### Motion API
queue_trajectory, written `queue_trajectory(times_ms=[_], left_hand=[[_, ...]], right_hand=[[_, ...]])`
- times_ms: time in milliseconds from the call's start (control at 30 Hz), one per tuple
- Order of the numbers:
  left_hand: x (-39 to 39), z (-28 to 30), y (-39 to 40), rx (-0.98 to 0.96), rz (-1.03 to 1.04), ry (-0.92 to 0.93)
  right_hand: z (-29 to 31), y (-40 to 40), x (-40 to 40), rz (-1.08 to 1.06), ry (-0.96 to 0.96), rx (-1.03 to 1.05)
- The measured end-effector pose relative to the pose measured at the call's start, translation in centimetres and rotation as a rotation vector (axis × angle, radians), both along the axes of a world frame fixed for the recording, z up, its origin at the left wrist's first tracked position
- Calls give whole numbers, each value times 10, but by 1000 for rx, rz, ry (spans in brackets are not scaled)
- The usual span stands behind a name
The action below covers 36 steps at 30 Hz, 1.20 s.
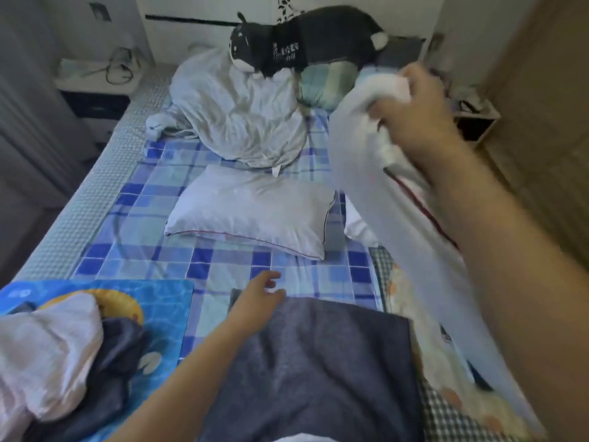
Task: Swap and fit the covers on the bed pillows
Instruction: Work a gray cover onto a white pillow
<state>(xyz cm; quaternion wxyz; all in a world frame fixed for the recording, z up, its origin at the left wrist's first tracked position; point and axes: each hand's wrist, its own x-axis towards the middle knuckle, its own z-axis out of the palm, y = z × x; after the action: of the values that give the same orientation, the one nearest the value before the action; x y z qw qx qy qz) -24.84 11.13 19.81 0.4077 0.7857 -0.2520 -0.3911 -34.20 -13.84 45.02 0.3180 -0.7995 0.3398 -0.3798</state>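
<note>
The right hand (pixel 411 122) grips a bunched white cover (pixel 360 161) held up over the bed; the bare pillow (pixel 251 215) lies below and to its left, long axis crosswise; the left hand (pixel 259 295), fingers loosely spread and empty, is nearer the pillow, which lies just beyond it.

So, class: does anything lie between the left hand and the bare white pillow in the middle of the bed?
Nothing visible does. The left hand is open at the edge of the grey cloth, and only bare checked sheet separates it from the white pillow.

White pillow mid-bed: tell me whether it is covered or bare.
Bare, it seems: the pillow lies plain white with red piping, no patterned cover.
</note>
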Motion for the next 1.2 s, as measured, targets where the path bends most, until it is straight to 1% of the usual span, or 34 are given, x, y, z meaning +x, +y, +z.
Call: queue_trajectory(times_ms=[33,100,167,200,233,267,300,333,433,467,533,600,667,733,800,833,900,1000,1033,1067,1133,1167,1200], left_hand=[[-6,-15,12,40,-14,13],[-15,-53,46,181,-37,36],[-26,-95,91,367,-39,141],[-30,-118,117,462,-22,210],[-34,-138,143,538,8,277],[-37,-157,168,587,64,340],[-40,-174,193,621,141,403],[-44,-188,213,636,237,469],[-54,-222,245,705,502,683],[-57,-235,250,691,582,742],[-60,-249,246,594,741,798],[-60,-256,236,464,938,862],[-59,-253,226,306,1084,888],[-56,-240,216,192,1069,899],[-50,-212,200,117,1006,800],[-45,-189,191,71,982,715],[-29,-132,178,-62,988,502],[7,-48,178,-360,1093,228],[21,-19,179,-453,1136,161],[35,10,179,-535,1191,96],[67,63,176,-678,1284,-29],[80,92,171,-721,1276,-57],[90,121,163,-736,1219,-54]], right_hand=[[-34,9,5,54,193,16],[-151,51,4,197,573,56],[-266,101,-25,380,969,279],[-313,122,-46,454,1146,345],[-347,143,-69,528,1290,399],[-372,162,-91,606,1347,429],[-387,179,-108,666,1351,428],[-402,192,-119,695,1329,381],[-424,214,-127,622,1293,293],[-429,215,-126,583,1279,273],[-432,215,-123,530,1261,203],[-428,203,-120,422,1254,90],[-420,188,-121,340,1306,-40],[-412,169,-129,296,1362,-188],[-396,152,-132,189,1435,-308],[-386,143,-131,100,1456,-312],[-365,128,-128,15,1420,-261],[-340,116,-137,-37,1214,-262],[-334,111,-145,-62,1191,-242],[-326,108,-152,-58,1208,-195],[-315,104,-162,-50,1341,-85],[-313,105,-163,-35,1404,-35],[-310,106,-159,50,1476,84]])
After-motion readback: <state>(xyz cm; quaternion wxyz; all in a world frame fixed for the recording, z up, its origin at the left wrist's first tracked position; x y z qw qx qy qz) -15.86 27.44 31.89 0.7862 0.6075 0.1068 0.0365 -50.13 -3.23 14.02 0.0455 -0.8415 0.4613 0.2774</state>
